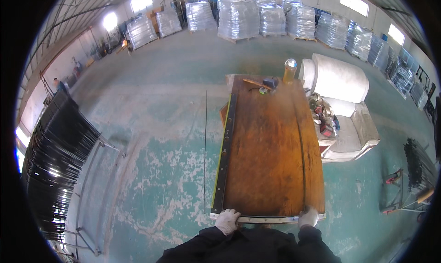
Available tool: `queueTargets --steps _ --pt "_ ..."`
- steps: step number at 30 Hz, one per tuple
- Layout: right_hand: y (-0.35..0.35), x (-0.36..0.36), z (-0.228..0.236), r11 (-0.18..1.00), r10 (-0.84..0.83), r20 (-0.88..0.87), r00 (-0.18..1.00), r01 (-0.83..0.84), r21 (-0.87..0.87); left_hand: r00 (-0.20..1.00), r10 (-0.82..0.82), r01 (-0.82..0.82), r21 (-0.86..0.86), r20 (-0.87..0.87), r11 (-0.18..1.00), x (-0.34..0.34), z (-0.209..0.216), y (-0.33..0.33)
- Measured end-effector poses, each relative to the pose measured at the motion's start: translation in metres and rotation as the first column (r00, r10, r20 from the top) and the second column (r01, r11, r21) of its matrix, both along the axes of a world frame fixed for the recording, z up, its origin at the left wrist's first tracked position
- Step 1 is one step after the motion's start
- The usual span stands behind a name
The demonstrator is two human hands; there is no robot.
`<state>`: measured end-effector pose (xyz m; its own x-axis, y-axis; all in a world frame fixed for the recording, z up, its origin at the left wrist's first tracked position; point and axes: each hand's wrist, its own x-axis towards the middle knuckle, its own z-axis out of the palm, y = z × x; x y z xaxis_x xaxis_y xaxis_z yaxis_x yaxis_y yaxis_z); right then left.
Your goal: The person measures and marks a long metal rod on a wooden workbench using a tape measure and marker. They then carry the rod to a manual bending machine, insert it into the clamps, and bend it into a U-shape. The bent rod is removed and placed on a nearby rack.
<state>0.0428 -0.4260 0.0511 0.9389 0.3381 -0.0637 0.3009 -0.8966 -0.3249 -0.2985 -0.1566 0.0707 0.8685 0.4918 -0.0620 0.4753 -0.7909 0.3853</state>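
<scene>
A long brown wooden worktable (266, 157) stretches away in front of me, with a pale metal strip (268, 220) along its near edge. My left hand (228, 221), in a white glove, curls its fingers over the near left corner. At the near right, my gloved right hand (308, 216) is slightly blurred and closed at the near end of a thin dark rod (301, 143), which lies lengthwise on the tabletop. Along the table's left side runs a dark rail (224, 157) with bolts and a yellow-green edge.
A bottle of yellowish liquid (289, 71) and a dark blue block (270, 82) stand at the far end. Right of the table is a worn white sofa (344, 125) bearing metal parts. Black rods (62, 157) hang on a left rack; another thin rod (205, 153) shows against the floor. Wrapped pallets (239, 19) line the back.
</scene>
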Motion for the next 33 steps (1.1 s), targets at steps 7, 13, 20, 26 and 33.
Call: queueTargets --steps 7,13,20,26,33 --pt "-0.001 0.01 -0.01 0.996 -0.083 -0.08 0.993 0.084 0.01 1.0 -0.024 0.024 -0.023 0.002 0.999 -0.002 0.005 0.006" --pt "0.0 0.011 -0.007 0.995 -0.093 -0.098 0.991 0.096 0.026 0.999 -0.01 0.011 -0.014 0.046 1.0 -0.001 0.006 0.004" --pt "0.0 0.013 -0.008 0.991 -0.082 -0.115 0.99 0.093 0.098 0.997 -0.003 0.006 -0.043 0.08 0.999 -0.004 -0.003 0.004" --pt "0.001 0.011 -0.014 0.981 -0.071 -0.141 0.987 0.095 0.168 0.997 0.015 -0.012 -0.043 0.075 0.999 -0.004 -0.002 0.003" --pt "0.002 0.015 -0.014 0.988 -0.07 -0.158 0.985 0.091 0.126 0.997 0.047 -0.045 -0.027 0.061 0.999 0.004 0.0 0.001"
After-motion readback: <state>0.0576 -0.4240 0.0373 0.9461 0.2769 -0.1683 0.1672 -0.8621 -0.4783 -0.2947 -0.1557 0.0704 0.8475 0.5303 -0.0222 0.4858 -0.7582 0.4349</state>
